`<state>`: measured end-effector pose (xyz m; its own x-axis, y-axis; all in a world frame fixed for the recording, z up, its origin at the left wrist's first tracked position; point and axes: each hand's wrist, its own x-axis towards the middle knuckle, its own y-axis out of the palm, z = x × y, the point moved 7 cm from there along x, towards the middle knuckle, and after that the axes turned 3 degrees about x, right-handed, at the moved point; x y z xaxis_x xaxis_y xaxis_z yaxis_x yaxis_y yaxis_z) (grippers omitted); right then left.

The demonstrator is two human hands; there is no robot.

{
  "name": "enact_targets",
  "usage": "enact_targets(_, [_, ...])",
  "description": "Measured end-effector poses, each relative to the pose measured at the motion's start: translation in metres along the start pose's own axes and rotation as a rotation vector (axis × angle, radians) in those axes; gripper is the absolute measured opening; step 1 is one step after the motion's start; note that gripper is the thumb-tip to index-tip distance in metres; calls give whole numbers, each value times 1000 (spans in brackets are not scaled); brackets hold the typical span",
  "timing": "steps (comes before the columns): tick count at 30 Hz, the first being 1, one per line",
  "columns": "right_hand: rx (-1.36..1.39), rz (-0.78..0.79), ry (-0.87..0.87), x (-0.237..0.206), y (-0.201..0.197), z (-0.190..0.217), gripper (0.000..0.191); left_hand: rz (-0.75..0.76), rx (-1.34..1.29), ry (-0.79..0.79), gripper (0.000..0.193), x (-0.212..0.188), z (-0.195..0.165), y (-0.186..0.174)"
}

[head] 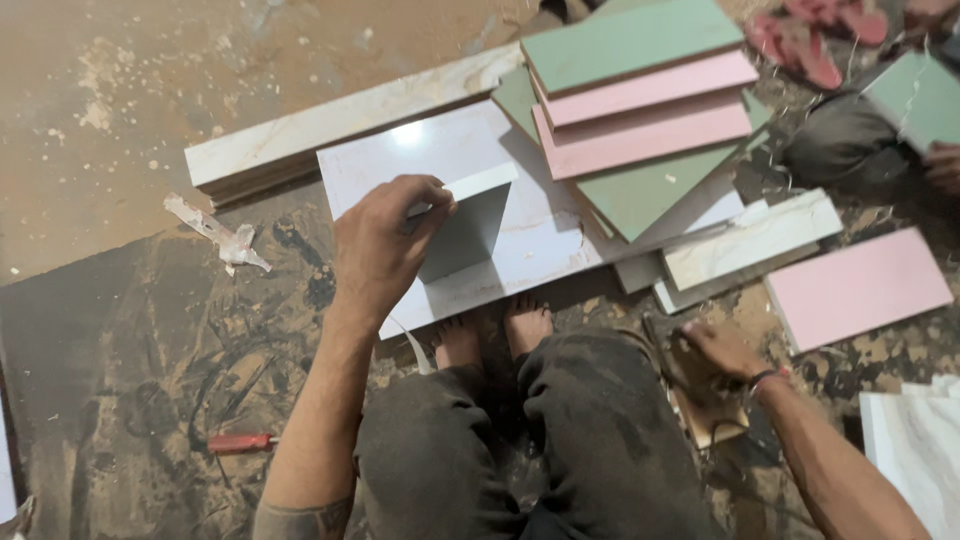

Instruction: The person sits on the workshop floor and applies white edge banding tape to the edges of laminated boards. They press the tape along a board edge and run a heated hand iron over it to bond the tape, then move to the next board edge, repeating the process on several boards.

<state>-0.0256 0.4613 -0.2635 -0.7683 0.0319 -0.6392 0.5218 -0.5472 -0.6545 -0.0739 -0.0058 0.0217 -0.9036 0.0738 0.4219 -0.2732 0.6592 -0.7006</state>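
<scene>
My left hand point(385, 245) grips a small white tile piece point(470, 205) and holds it on edge on top of a large white tile point(540, 235) that lies on the dirty floor in front of my bare feet point(490, 335). My right hand point(722, 350) reaches down to the right of my knee and rests on a brown, box-like object point(705, 400); what it holds there is unclear.
Green and pink tiles point(640, 90) are stacked beyond the white tile, with long marbled strips point(330, 125) to the left. A pink tile point(858, 287) lies at right. A red-handled tool point(240, 443) lies at lower left. Another person's hand point(943, 165) holds a green tile at far right.
</scene>
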Motion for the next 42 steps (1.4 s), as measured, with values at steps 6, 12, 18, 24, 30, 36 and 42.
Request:
enact_targets(6, [126,103,-80,-18,-25,54,50,-33,19,24,11,-4,0,-5])
enact_targets(12, [550,-55,-504,-78,-127,209,22,-43,36,22,7,-7,3,-6])
enact_targets(18, [255,-149,-784,-128,-175,379,30,-45,19,12,5,-8,6,-9])
enact_targets(24, [-205,-307,-870,-126,-146,450,38,-13,-63,-67,10,-11,18,-9])
enact_targets(30, [-320,-414,-1068,-127,-128,475,41,-31,-165,-25,13,-17,29,-31])
enact_targets(36, [-341,-393,-1041,-126,-99,499,43,-75,-151,2,14,-47,55,-67])
enact_targets(42, [-321,-428,-1119,-138,-79,523,44,-142,-334,-119,17,-55,82,-51])
